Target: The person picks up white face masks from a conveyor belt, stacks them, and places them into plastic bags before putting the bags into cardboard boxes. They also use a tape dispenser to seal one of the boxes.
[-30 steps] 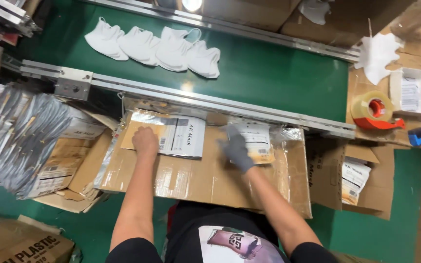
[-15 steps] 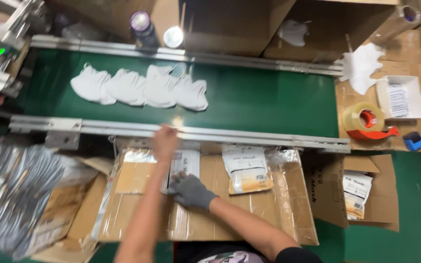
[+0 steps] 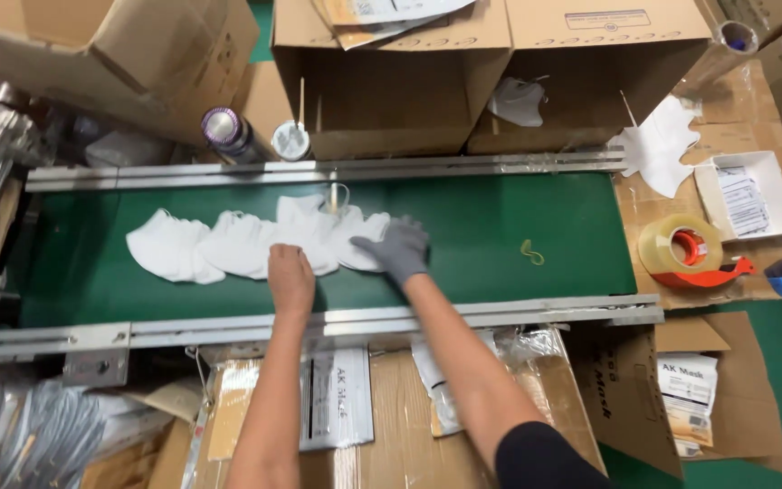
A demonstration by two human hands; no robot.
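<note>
Head view: row of white masks (image 3: pixel 255 240) on green belt (image 3: pixel 518 208), centre frame; both hands now up on belt, off cardboard packing board (image 3: pixel 391 426) below where they lay a second ago; pickup under way. Left hand (image 3: pixel 290 276) bare, palm flat on masks, not closed. Right hand (image 3: pixel 397 248) grey-gloved, fingers spread over right-end mask, not closed. Open cardboard box (image 3: pixel 536 91), upper centre, holds one mask. Tape dispenser (image 3: pixel 688 254) right.
</note>
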